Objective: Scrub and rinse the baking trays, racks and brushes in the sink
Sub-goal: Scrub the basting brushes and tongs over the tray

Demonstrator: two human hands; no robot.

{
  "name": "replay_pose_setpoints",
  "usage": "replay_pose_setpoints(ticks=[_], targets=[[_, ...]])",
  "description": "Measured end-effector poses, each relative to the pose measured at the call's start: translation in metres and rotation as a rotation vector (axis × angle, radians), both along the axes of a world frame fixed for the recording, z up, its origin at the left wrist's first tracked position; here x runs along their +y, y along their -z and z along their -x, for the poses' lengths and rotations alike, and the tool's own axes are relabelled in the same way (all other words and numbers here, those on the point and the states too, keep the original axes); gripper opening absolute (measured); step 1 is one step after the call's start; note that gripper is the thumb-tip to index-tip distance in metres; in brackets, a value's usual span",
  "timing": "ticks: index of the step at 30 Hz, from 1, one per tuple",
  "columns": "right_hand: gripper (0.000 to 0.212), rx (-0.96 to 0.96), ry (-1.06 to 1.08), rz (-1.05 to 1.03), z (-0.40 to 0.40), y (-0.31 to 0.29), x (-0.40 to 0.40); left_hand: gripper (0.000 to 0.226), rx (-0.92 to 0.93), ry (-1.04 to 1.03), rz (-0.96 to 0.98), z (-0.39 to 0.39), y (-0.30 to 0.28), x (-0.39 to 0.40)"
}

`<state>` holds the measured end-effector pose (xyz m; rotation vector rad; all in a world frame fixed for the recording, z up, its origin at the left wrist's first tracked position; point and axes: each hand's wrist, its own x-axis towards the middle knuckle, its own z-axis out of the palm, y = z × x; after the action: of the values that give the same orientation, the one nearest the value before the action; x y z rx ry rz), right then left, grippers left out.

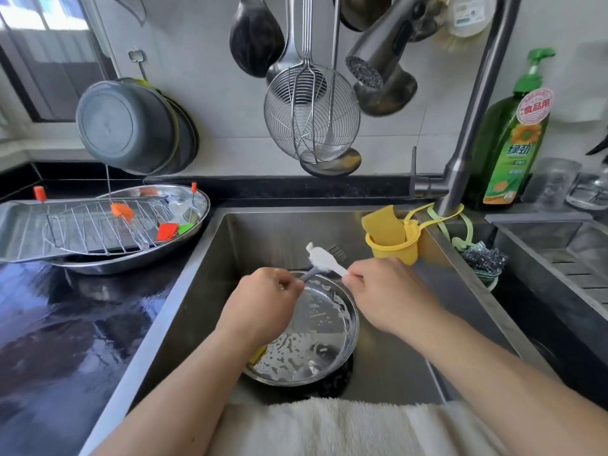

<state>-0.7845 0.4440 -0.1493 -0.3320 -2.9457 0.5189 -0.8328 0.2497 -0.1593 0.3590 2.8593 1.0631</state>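
Over the steel sink (204,291) my left hand (266,297) pinches the grey handle of a white, foam-covered brush (320,260). My right hand (378,284) pinches the brush's other end. Below them a round steel pan (316,343) streaked with suds lies in the sink, and a bit of yellow sponge (258,355) shows under my left wrist. On the left counter a flat baking tray (23,225) holds a wire rack (88,225). Orange, red and green silicone brushes (164,230) lie there over an oval steel dish (197,199).
The faucet head (375,70) hangs above the sink's back. A yellow holder with a sponge (391,238) and a steel scourer (483,258) hang at the back right. A green detergent bottle (513,139) stands behind. A white towel (329,426) drapes the front edge. Strainers and ladles hang on the wall.
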Motion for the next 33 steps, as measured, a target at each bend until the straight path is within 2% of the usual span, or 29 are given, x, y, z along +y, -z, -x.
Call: replay_pose_setpoints(ticks=[4, 6, 10, 12, 18, 23, 26, 33], targets=[[0.036, 0.060, 0.016, -0.001, -0.001, -0.003, 0.000, 0.031, 0.040, 0.006, 0.007, -0.002, -0.002, 0.002], [0.039, 0.036, -0.035, -0.018, -0.004, -0.001, -0.009, 0.029, 0.021, -0.004, -0.024, -0.001, -0.002, 0.001], [0.035, 0.054, 0.052, -0.013, -0.001, -0.007, 0.005, 0.026, -0.022, -0.015, -0.117, 0.002, -0.001, -0.001], [0.036, 0.059, 0.040, -0.014, -0.004, -0.005, 0.005, 0.027, -0.022, -0.011, -0.100, 0.003, -0.001, -0.002], [0.038, 0.090, 0.013, 0.014, -0.005, -0.003, 0.002, 0.031, -0.101, -0.026, -0.220, 0.005, -0.001, -0.002], [0.035, 0.039, -0.021, 0.004, -0.005, -0.003, -0.003, 0.032, -0.135, -0.025, -0.227, 0.007, 0.001, -0.002], [0.039, 0.066, 0.030, 0.019, -0.003, -0.004, 0.006, 0.032, -0.142, -0.019, -0.231, 0.006, 0.001, -0.002], [0.039, 0.067, -0.005, -0.006, -0.006, -0.002, 0.005, 0.033, -0.169, 0.000, -0.232, 0.004, 0.001, -0.004]])
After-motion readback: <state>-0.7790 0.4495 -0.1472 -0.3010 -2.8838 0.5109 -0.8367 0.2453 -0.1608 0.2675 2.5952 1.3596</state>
